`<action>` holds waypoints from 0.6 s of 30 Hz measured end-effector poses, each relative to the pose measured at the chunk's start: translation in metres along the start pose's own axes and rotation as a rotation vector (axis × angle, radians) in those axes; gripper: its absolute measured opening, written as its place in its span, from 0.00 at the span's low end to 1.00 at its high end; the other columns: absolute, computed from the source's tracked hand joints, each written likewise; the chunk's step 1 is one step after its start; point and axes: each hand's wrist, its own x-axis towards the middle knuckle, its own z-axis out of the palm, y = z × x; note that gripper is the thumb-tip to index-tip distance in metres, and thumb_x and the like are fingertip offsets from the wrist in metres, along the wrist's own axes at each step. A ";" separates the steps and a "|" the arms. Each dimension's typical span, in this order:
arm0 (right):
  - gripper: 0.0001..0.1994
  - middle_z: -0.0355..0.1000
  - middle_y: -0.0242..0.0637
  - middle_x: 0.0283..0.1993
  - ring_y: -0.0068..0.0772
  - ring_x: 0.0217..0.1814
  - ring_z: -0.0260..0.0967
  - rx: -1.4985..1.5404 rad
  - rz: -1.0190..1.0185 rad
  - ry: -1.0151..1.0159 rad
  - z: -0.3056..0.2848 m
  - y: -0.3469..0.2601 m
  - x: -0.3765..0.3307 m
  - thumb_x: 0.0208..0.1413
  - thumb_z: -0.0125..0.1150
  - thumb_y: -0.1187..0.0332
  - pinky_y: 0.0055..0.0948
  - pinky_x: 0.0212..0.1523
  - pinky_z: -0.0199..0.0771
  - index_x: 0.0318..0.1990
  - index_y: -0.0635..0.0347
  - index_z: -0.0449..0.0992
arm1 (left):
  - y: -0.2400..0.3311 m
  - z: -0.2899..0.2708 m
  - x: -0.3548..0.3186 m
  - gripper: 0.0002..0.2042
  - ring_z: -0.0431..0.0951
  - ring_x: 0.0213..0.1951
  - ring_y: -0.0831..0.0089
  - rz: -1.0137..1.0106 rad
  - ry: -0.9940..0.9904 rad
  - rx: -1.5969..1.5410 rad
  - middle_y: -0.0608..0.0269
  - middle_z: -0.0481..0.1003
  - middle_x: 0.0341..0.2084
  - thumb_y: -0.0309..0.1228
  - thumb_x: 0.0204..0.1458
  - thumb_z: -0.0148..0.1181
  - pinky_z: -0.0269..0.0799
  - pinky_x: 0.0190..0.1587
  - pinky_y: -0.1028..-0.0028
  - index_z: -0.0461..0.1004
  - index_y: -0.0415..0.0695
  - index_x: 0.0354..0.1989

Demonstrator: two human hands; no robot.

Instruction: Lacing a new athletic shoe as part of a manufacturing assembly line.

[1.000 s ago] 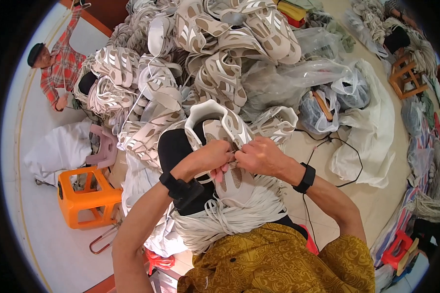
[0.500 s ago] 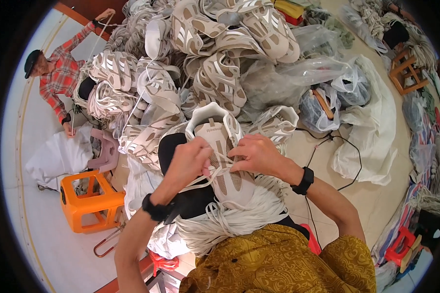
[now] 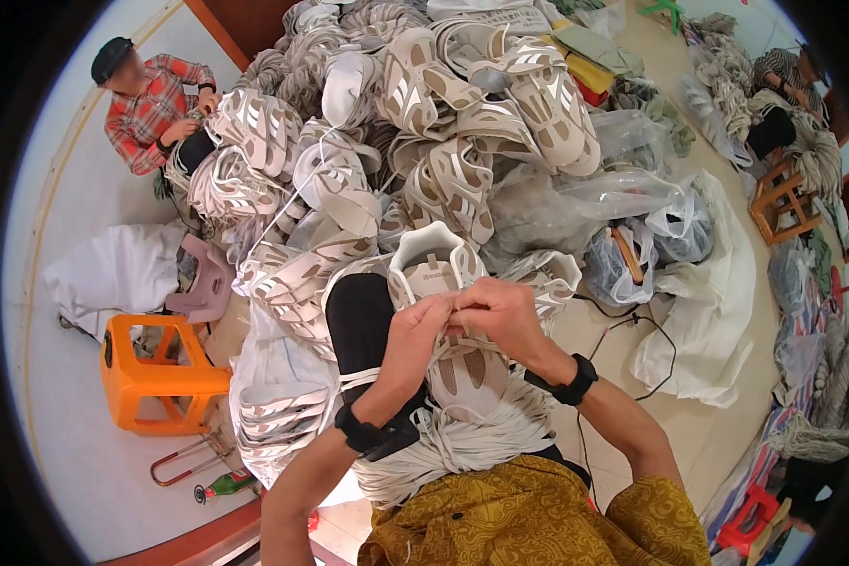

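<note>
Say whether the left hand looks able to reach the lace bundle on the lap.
Probably yes: the lace bundle lies close by, largely uncovered, though the left hand meets the right hand over the shoe.

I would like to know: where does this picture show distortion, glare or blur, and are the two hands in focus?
In the head view, the fisheye blackens the corners, and the orange stool seems slanted; in the head view, light glints on the clear plastic; in the head view, left hand and right hand look fairly sharp over the shoe.
</note>
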 end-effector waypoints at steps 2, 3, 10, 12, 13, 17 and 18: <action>0.04 0.70 0.36 0.22 0.26 0.22 0.68 -0.026 -0.017 0.014 0.000 0.008 0.003 0.36 0.61 0.74 0.24 0.23 0.66 0.23 0.63 0.74 | -0.006 0.002 0.006 0.14 0.69 0.28 0.83 0.034 0.037 -0.076 0.65 0.73 0.30 0.34 0.56 0.43 0.61 0.30 0.84 0.70 0.35 0.40; 0.04 0.69 0.36 0.22 0.26 0.22 0.68 -0.046 -0.032 0.032 -0.001 0.011 0.004 0.36 0.60 0.75 0.24 0.23 0.66 0.22 0.64 0.73 | -0.009 0.001 0.007 0.14 0.69 0.28 0.83 0.035 0.041 -0.082 0.65 0.73 0.30 0.34 0.56 0.43 0.61 0.30 0.84 0.70 0.35 0.40; 0.03 0.67 0.34 0.18 0.20 0.21 0.65 0.118 0.192 -0.010 -0.009 0.024 0.004 0.34 0.60 0.76 0.21 0.20 0.62 0.20 0.66 0.72 | -0.009 -0.001 0.008 0.13 0.70 0.29 0.81 -0.091 -0.132 -0.063 0.63 0.73 0.27 0.32 0.56 0.41 0.61 0.33 0.82 0.70 0.36 0.35; 0.04 0.68 0.32 0.19 0.17 0.21 0.62 0.336 0.363 -0.066 -0.011 0.025 0.004 0.34 0.60 0.76 0.18 0.21 0.59 0.19 0.66 0.72 | -0.011 -0.003 0.009 0.13 0.70 0.29 0.81 -0.101 -0.143 -0.097 0.63 0.73 0.27 0.32 0.56 0.41 0.61 0.33 0.83 0.71 0.36 0.35; 0.04 0.68 0.32 0.19 0.17 0.21 0.62 0.339 0.368 -0.064 -0.011 0.028 0.005 0.34 0.60 0.76 0.18 0.21 0.59 0.19 0.66 0.72 | -0.012 -0.003 0.010 0.12 0.70 0.28 0.80 -0.089 -0.156 -0.070 0.63 0.73 0.27 0.31 0.56 0.42 0.63 0.33 0.83 0.70 0.36 0.35; 0.04 0.68 0.28 0.19 0.15 0.22 0.60 0.426 0.382 -0.110 -0.014 0.036 0.005 0.36 0.60 0.74 0.16 0.23 0.58 0.19 0.65 0.73 | -0.009 0.000 0.007 0.11 0.71 0.25 0.79 -0.085 -0.160 0.091 0.64 0.72 0.25 0.30 0.55 0.43 0.66 0.31 0.81 0.70 0.37 0.34; 0.04 0.67 0.27 0.20 0.15 0.22 0.60 0.399 0.359 -0.141 -0.015 0.035 0.005 0.37 0.60 0.73 0.15 0.24 0.58 0.20 0.65 0.73 | -0.009 0.000 0.007 0.11 0.71 0.25 0.79 -0.089 -0.160 0.093 0.64 0.72 0.25 0.30 0.55 0.43 0.66 0.31 0.81 0.70 0.37 0.34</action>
